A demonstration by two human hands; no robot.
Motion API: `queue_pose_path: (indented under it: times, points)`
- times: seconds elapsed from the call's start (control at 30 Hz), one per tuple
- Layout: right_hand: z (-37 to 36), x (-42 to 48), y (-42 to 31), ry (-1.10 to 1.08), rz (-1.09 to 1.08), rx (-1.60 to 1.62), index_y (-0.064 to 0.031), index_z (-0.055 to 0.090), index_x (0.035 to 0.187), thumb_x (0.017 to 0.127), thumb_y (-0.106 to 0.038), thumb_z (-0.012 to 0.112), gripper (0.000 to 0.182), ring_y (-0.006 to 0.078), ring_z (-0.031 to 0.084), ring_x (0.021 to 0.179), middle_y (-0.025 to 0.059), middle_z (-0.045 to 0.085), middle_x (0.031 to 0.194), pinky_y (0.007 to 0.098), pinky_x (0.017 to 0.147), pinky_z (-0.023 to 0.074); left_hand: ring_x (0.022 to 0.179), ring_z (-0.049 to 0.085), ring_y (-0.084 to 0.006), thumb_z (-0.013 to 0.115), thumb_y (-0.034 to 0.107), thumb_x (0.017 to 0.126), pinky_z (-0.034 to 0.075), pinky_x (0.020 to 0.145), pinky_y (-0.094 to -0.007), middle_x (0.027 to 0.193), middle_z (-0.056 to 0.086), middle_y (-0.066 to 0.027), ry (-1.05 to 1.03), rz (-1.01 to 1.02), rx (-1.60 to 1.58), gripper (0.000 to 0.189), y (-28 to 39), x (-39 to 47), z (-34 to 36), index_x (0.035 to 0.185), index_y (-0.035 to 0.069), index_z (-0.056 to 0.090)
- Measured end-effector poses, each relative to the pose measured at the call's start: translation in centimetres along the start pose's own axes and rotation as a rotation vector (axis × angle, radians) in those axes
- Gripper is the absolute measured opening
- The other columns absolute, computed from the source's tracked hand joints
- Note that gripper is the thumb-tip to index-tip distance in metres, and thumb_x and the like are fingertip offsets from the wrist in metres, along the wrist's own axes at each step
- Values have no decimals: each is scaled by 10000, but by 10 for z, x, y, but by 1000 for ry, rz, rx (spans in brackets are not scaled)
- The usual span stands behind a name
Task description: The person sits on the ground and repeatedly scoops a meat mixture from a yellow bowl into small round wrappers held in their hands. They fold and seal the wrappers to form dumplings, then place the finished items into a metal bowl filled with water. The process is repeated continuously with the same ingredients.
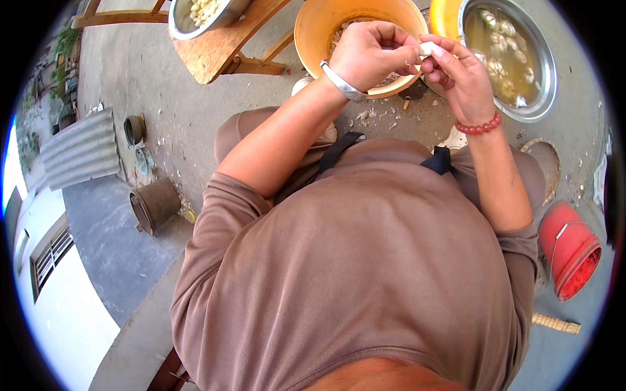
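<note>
Over the right rim of an orange plastic tub [313, 36], both my hands meet at a pale garlic clove [427, 48]. My left hand [364, 54], with a silver bangle at the wrist, pinches its left side. On the other side, the thumb and fingertips of my right hand [462, 73] grip the same clove; red beads circle that wrist. Papery scraps lie inside the tub, partly hidden by my left hand. To the right stands a metal basin [550, 93] of cloudy water holding several garlic bulbs [501, 41].
A metal bowl [178, 27] of peeled cloves sits on a wooden bench [210, 58] at upper left. Skin scraps litter the concrete floor [186, 107]. A red bucket [567, 249] lies tilted at right. Left are a rusty metal can [164, 200] and a corrugated sheet [80, 149].
</note>
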State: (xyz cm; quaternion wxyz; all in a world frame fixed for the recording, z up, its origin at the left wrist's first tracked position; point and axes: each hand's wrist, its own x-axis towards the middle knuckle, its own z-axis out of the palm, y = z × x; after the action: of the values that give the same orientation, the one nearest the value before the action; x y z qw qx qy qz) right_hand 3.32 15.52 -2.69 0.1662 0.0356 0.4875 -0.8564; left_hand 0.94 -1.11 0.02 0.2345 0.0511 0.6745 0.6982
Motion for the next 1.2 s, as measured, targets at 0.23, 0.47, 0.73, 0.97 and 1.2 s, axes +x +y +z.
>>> queue_pose_path:
  times: [0.23,0.47,0.73,0.97,1.2]
  points:
    - [0,2,-6,74,-35,16,5,554,990,827,-107,493,207,87,583,753,58,592,854,159,616,469,597,561,-105,570,100,765,473,572,-214,690,582,-66,-47,69,-160,116,2,-2,-7,778,-15,577]
    - [12,-3,-6,136,-128,-311,2,582,955,778,-60,557,190,86,573,718,38,586,813,170,613,452,621,569,-94,630,23,715,473,576,-192,715,595,-63,136,187,72,120,-3,4,-1,801,-47,585]
    - [14,-2,-8,152,-592,-945,-50,623,863,678,-67,662,189,90,537,606,36,578,696,199,578,443,618,557,-86,625,75,737,467,579,-188,710,601,-77,54,95,232,164,-6,1,-1,830,-58,600]
    - [18,-5,-11,167,-610,-1079,-42,604,801,654,-36,660,158,123,564,615,49,586,699,224,559,461,604,573,-96,633,139,740,474,566,-196,703,607,-82,29,-3,207,222,-2,-1,0,846,-54,600]
    - [13,-3,-11,95,-780,-1148,-40,606,790,639,-14,652,159,158,583,670,48,609,756,236,594,477,607,583,-100,633,156,741,476,564,-197,693,609,-83,1,-63,178,233,-1,-1,-1,857,-44,601]
